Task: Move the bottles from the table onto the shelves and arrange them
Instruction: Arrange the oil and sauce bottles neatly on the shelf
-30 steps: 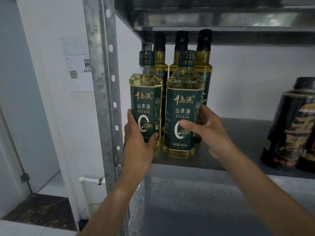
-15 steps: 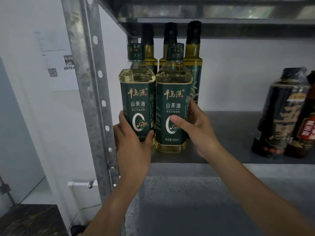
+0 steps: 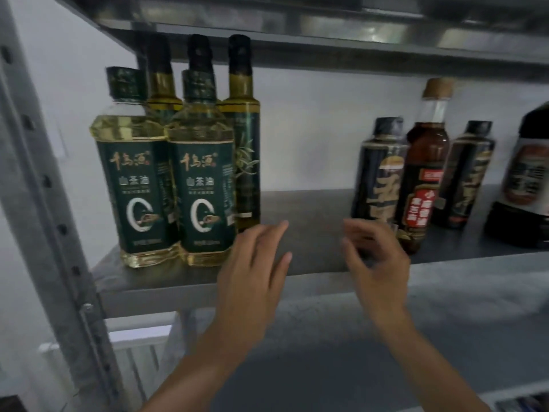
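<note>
Grey metal shelf [image 3: 312, 209] carrying two groups of upright bottles, well apart, with bare shelf between them. At the left end we see two oil bottles with dark green labels and pale yellow contents, the left oil bottle [image 3: 133, 185] and the right oil bottle [image 3: 202, 188]. They stand side by side near the front edge, touching or very nearly so. Directly behind them we count three taller bottles [image 3: 243, 129] with dark caps and yellowish necks, set in a row toward the wall.

At the right end we see a dark sauce bottle [image 3: 380, 173] and a tan-capped bottle [image 3: 427, 173] of brown liquid with a red label. A second dark bottle [image 3: 472, 173] stands to its right and farther back, and a large dark bottle [image 3: 525, 179] is cut off by the frame edge.

The left hand [image 3: 252, 263] hovers just to the right of the right oil bottle, fingers straight and slightly spread, its back toward us. We cannot tell whether it brushes that bottle's base. The right hand [image 3: 377, 260] is blurred, its fingers loosely curled, in front of the foot of the dark sauce bottle; contact between them cannot be judged. Both hold nothing.

A perforated upright post [image 3: 38, 188] frames the left side, and an upper shelf [image 3: 297, 28] closes the top, just above the taller bottles' caps.
</note>
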The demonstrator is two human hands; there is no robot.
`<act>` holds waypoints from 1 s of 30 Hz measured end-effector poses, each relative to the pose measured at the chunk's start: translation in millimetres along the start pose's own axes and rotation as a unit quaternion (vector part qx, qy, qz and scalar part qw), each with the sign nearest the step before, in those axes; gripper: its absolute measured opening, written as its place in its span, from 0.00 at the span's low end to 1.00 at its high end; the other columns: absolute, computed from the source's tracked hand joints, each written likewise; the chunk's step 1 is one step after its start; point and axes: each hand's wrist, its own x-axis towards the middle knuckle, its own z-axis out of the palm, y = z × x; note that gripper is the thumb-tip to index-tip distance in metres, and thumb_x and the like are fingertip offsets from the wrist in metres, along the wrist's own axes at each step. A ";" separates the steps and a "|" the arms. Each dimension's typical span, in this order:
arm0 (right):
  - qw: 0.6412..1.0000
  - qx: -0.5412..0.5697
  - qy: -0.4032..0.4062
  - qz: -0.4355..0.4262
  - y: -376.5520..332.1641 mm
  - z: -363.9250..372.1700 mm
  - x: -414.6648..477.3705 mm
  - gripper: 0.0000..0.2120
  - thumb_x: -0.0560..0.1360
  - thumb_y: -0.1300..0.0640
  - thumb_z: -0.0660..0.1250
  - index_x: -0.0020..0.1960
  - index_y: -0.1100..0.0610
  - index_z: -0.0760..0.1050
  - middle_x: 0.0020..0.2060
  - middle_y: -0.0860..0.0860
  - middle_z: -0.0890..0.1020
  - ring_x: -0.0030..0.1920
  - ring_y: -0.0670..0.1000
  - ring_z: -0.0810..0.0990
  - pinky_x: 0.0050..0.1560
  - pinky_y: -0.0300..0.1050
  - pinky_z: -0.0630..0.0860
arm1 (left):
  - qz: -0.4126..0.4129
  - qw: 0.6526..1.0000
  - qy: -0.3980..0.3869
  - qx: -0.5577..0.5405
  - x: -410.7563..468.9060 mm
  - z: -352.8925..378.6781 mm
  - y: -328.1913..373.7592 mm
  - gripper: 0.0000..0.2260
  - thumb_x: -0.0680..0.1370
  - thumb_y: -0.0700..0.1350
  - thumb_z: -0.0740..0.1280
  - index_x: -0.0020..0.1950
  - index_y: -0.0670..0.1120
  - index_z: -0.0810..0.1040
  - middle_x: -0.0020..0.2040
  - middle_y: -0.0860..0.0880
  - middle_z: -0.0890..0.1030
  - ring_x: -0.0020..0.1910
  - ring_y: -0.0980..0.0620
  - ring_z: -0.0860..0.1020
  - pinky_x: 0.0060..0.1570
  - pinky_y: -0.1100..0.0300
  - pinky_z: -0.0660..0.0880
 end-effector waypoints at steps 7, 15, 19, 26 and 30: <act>0.987 -0.026 0.054 0.152 47.5 -77.9 40.0 0.31 0.70 0.61 0.74 0.68 0.53 0.64 0.60 0.46 0.70 0.59 0.44 0.72 0.60 0.36 0.70 | -0.262 0.929 -0.196 -0.170 46.9 64.9 70.9 0.35 0.73 0.58 0.70 0.76 0.53 0.60 0.70 0.54 0.70 0.67 0.54 0.70 0.63 0.53 0.71; 0.945 0.045 -0.234 0.225 77.9 -111.0 84.4 0.37 0.64 0.59 0.77 0.70 0.53 0.67 0.57 0.45 0.78 0.53 0.39 0.76 0.48 0.32 0.71 | -0.347 0.885 -0.208 -0.230 68.0 93.4 86.7 0.29 0.68 0.48 0.77 0.65 0.53 0.70 0.60 0.54 0.79 0.58 0.55 0.77 0.59 0.57 0.74; 0.943 0.008 -0.266 0.200 81.8 -110.7 94.7 0.38 0.63 0.58 0.78 0.69 0.53 0.66 0.51 0.42 0.76 0.46 0.36 0.74 0.40 0.29 0.68 | -0.358 0.888 -0.197 -0.212 66.9 91.2 89.5 0.25 0.69 0.48 0.76 0.61 0.54 0.70 0.54 0.58 0.78 0.56 0.56 0.77 0.56 0.60 0.74; 0.926 -0.007 -0.337 0.173 74.1 -83.3 103.8 0.40 0.62 0.54 0.79 0.67 0.51 0.62 0.52 0.43 0.71 0.52 0.44 0.72 0.40 0.31 0.68 | -0.373 0.901 -0.154 -0.160 59.3 73.0 80.3 0.26 0.70 0.46 0.76 0.66 0.49 0.72 0.57 0.55 0.80 0.56 0.55 0.78 0.59 0.54 0.75; 0.917 0.006 -0.361 0.168 62.4 -65.8 102.3 0.39 0.61 0.54 0.80 0.64 0.50 0.60 0.52 0.43 0.70 0.53 0.45 0.72 0.51 0.41 0.72 | -0.377 0.908 -0.138 -0.123 54.5 57.7 74.3 0.30 0.71 0.46 0.75 0.70 0.49 0.68 0.58 0.54 0.80 0.57 0.55 0.78 0.60 0.56 0.75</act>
